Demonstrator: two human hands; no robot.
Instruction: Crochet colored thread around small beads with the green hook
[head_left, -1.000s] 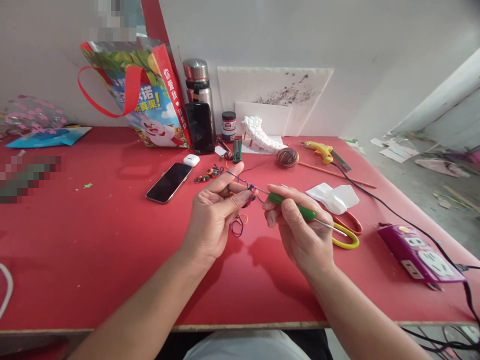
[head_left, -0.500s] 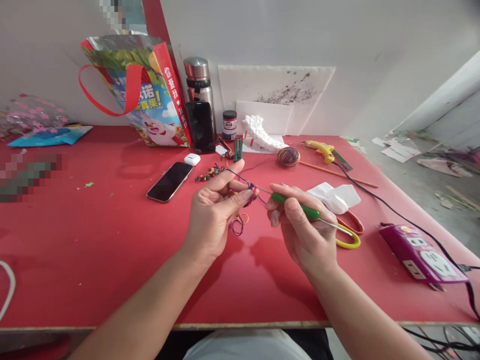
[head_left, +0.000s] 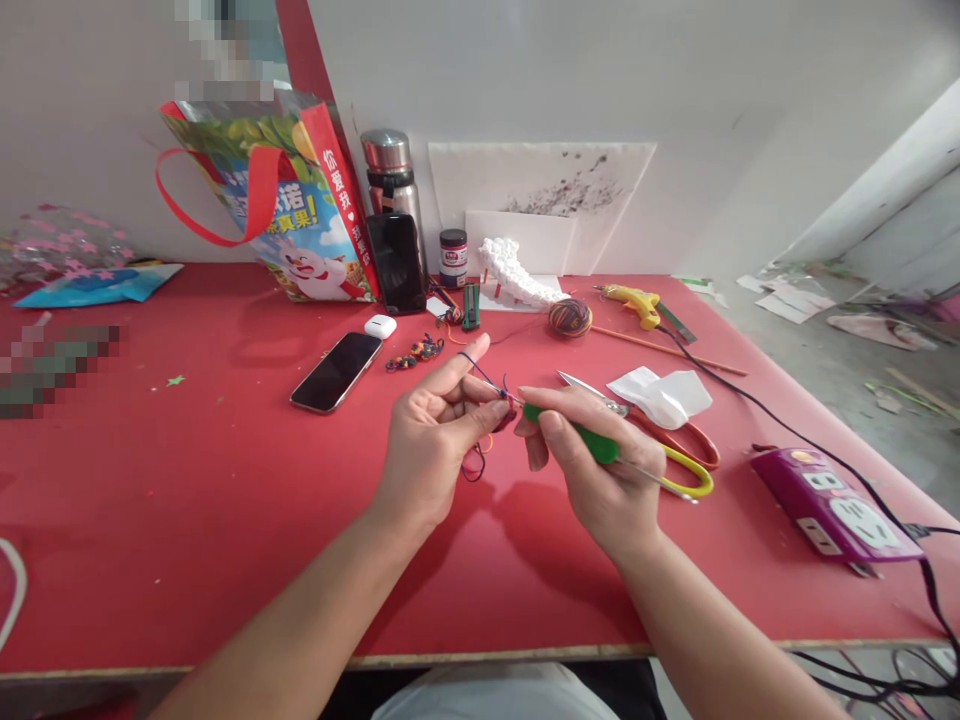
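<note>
Bare hands meet over a red surface (head_left: 262, 570), a small dark-red and blue yarn piece (head_left: 508, 413) between them, slightly nearer the person than the multicolored yarn ball (head_left: 570, 318) at its 1 o'clock. The left hand (head_left: 424, 440) is the nearer, pinching the piece between thumb and fingers at its own 3 o'clock, index finger extended with a dark strand (head_left: 481, 371) over it. That strand slopes from the finger, at the piece's 10 o'clock, down to the work.

The right hand (head_left: 607, 480), at the piece's 4 o'clock, closes around a green-handled hook (head_left: 600, 443). The tool's long axis runs from 4 to 10 o'clock, its thin working end directed into the piece; the very tip is too small to make out. The right fingertips are just beside the piece, apparently not touching it. The piece's own long axis is mostly hidden by the left fingers.

Loose yarn loops (head_left: 475, 465) hang at the piece's 7 o'clock. Scissors (head_left: 702, 483) with orange and yellow handles lie partly hidden at the right hand's 3 o'clock.
</note>
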